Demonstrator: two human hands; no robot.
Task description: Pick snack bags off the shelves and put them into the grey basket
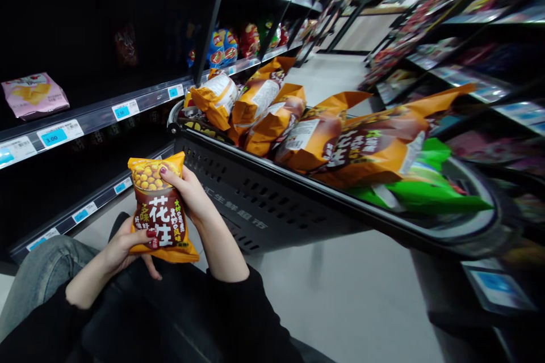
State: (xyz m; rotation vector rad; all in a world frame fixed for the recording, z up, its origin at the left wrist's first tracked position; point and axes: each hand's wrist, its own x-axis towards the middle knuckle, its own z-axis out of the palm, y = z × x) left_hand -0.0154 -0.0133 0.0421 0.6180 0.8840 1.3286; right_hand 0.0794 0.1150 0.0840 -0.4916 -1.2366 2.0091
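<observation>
An orange and brown bag of peanuts (pixel 159 204), its printed front facing up at me, is held between both hands above my lap. My left hand (pixel 123 249) grips its lower left corner, thumb on the front and fingers partly behind. At the upper right edge, my right hand (pixel 187 187) pinches the bag with the thumb on top; its other fingers are hidden behind. Beside them stands a dark shopping basket (pixel 272 204), filled with several larger orange snack bags (pixel 306 136) and a green bag (pixel 438 181).
On the left, a dark shelf (pixel 93 119) with price tags carries a pink snack bag (pixel 36 95). Blue chip bags (pixel 223 45) stand farther along it. Blurred shelves (pixel 489 79) line the right side, with grey floor (pixel 340 289) between.
</observation>
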